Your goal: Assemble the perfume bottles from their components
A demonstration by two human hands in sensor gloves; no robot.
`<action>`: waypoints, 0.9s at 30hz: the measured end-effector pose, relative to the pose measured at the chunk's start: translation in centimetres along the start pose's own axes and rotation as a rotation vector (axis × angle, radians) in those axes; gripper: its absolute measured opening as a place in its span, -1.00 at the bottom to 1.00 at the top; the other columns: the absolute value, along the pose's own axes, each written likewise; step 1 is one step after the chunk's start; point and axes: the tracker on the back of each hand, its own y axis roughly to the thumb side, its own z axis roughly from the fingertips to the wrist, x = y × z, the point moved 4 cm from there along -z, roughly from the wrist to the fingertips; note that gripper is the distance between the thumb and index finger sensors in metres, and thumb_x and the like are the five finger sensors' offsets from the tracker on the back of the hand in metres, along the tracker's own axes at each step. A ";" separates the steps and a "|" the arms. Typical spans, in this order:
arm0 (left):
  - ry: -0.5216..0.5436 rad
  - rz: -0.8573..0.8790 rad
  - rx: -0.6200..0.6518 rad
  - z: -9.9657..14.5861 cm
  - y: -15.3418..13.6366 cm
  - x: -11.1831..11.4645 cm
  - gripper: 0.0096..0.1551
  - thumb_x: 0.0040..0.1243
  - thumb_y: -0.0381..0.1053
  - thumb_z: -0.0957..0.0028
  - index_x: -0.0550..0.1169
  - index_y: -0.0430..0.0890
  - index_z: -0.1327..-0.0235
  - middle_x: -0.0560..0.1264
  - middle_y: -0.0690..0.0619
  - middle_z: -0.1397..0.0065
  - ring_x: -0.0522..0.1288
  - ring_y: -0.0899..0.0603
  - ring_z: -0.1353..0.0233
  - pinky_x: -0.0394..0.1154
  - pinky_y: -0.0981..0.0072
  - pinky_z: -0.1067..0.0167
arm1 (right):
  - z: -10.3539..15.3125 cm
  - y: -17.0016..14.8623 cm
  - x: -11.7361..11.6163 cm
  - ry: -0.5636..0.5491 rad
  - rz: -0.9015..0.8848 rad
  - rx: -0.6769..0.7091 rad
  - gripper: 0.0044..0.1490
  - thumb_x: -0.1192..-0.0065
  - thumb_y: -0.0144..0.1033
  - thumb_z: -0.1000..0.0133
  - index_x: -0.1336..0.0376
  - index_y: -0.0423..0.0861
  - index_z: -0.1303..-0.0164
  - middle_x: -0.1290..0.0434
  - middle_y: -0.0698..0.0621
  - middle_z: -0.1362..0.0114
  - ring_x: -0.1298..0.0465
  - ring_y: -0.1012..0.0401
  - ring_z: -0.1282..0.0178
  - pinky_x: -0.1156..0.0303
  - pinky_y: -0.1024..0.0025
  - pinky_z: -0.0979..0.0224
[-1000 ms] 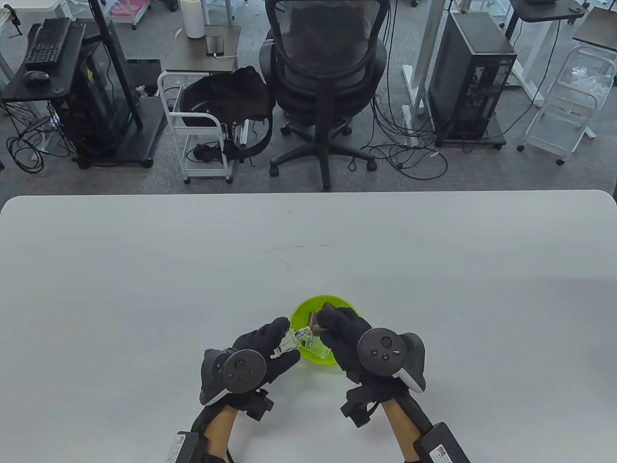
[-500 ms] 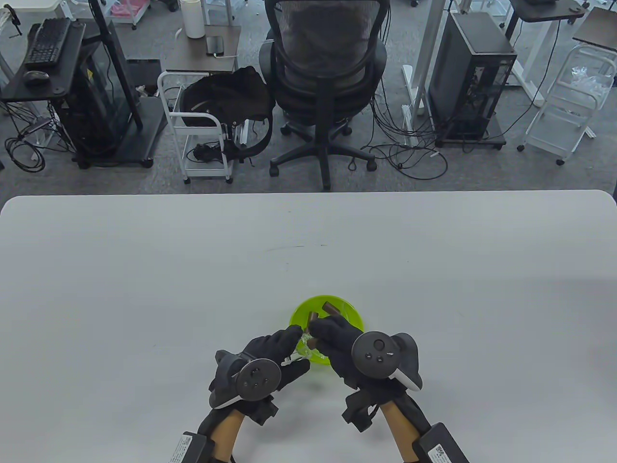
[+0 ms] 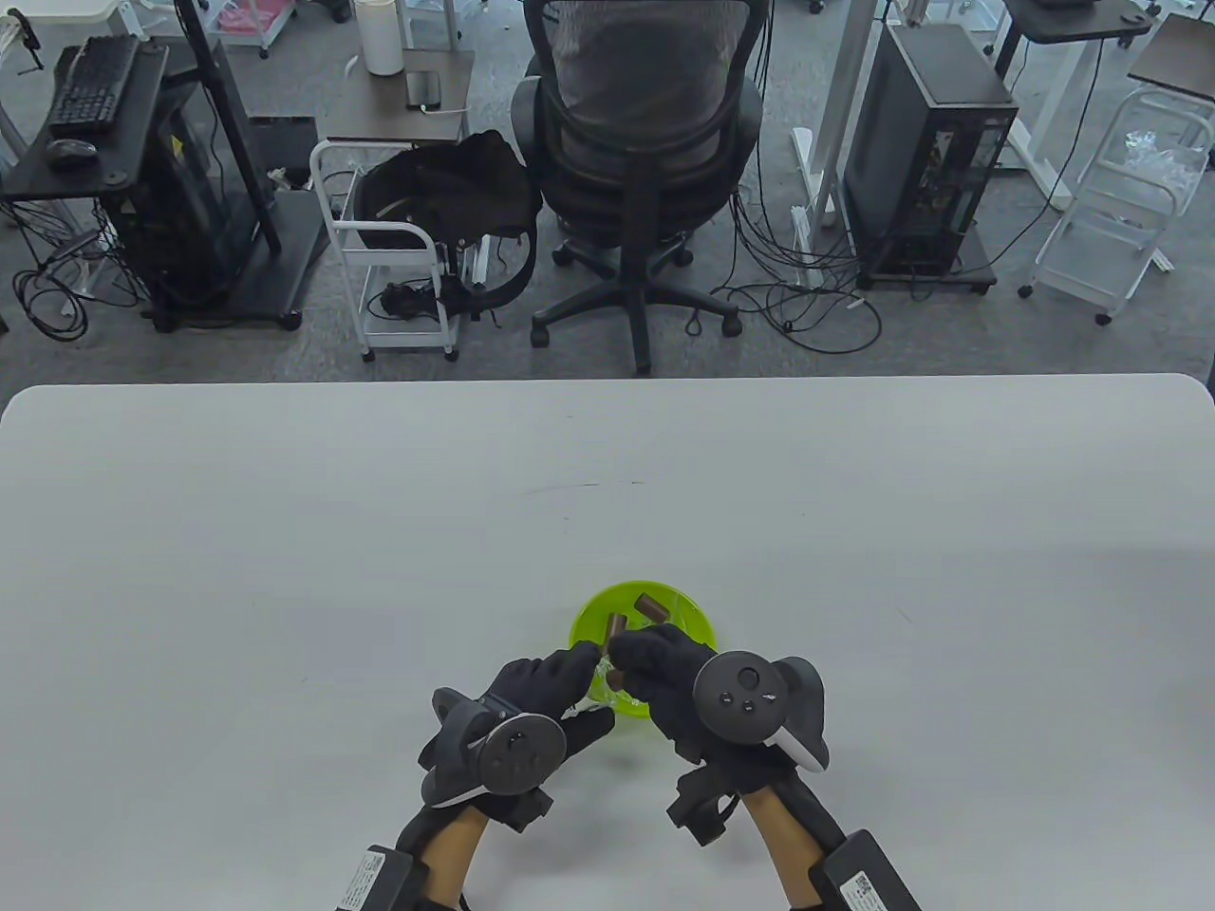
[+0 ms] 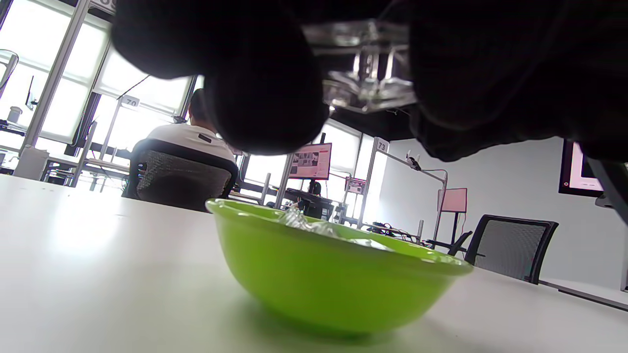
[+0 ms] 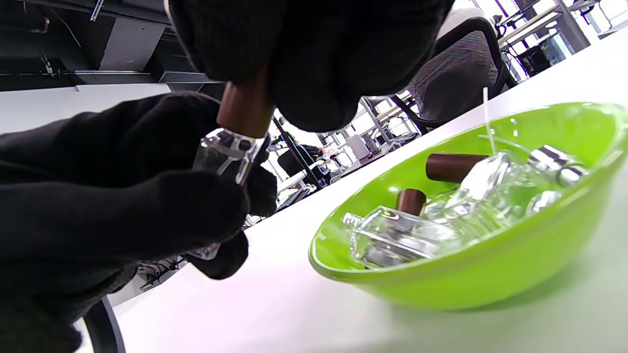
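left hand (image 3: 532, 697) fingers grip glass bottle (image 5: 223, 152) | right hand (image 3: 664, 678) fingers pinch brown cap (image 5: 245, 110) on its neck

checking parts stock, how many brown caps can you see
3. One cap is held by the right hand on the bottle that the left hand holds; two lie in the green bowl, at and. More may be hidden under the hands.

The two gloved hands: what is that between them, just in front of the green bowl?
A clear glass bottle gripped by the left hand, with a brown cap that the right hand holds on its neck. The right wrist view shows it best.
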 end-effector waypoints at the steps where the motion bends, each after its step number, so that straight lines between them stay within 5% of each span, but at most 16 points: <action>1: 0.004 -0.007 0.001 0.0 0.0 0.0 -0.16 0.34 0.32 0.13 0.53 -0.18 -0.29 0.68 -0.11 -0.18 0.76 -0.02 0.16 0.68 0.28 -0.01 | 0.0 0.0 0.0 -0.002 0.003 -0.001 -0.45 -0.17 -0.30 -0.14 -0.31 -0.01 -0.39 -0.45 -0.15 -0.42 -0.65 0.22 -0.22 -0.57 0.09 -0.48; 10: -0.002 -0.038 -0.021 -0.3 0.1 0.1 -0.16 0.34 0.34 0.12 0.53 -0.16 -0.30 0.67 -0.09 -0.19 0.76 -0.01 0.14 0.67 0.29 -0.03 | 0.0 -0.5 -0.2 0.002 -0.049 -0.020 -0.45 -0.18 -0.29 -0.15 -0.31 -0.01 -0.39 -0.45 -0.16 -0.42 -0.65 0.21 -0.22 -0.57 0.09 -0.48; 16: -0.019 -0.050 -0.100 -0.9 -1.0 -0.3 -0.13 0.31 0.43 0.14 0.44 -0.03 -0.34 0.63 -0.01 -0.25 0.75 0.02 0.04 0.65 0.31 -0.09 | 0.4 0.6 -0.5 0.011 -0.098 0.015 -0.40 -0.13 -0.21 -0.29 -0.18 0.00 -0.57 -0.32 -0.17 -0.56 -0.57 0.18 -0.38 -0.46 0.06 -0.57; 21: 0.011 0.017 -0.140 -0.9 -2.2 -0.6 -0.15 0.28 0.44 0.10 0.45 -0.03 -0.35 0.65 -0.02 -0.25 0.76 0.00 0.01 0.66 0.29 -0.10 | 1.0 0.5 1.3 -0.018 -0.034 0.056 -0.18 -0.08 -0.03 -0.29 -0.02 -0.08 -0.73 -0.12 -0.32 -0.73 -0.38 -0.16 -0.64 -0.31 -0.21 -0.58; 27: 0.042 0.084 -0.239 -0.1 -5.0 -1.0 -0.17 0.26 0.44 0.11 0.45 0.06 -0.39 0.54 -0.03 -0.43 0.66 -0.12 -0.24 0.55 0.13 -0.28 | 2.7 -4.6 5.0 -0.054 0.334 -0.092 0.07 -0.01 0.22 -0.24 0.19 -0.09 -0.83 0.16 -0.46 -0.80 0.03 -0.50 -0.73 -0.05 -0.50 -0.59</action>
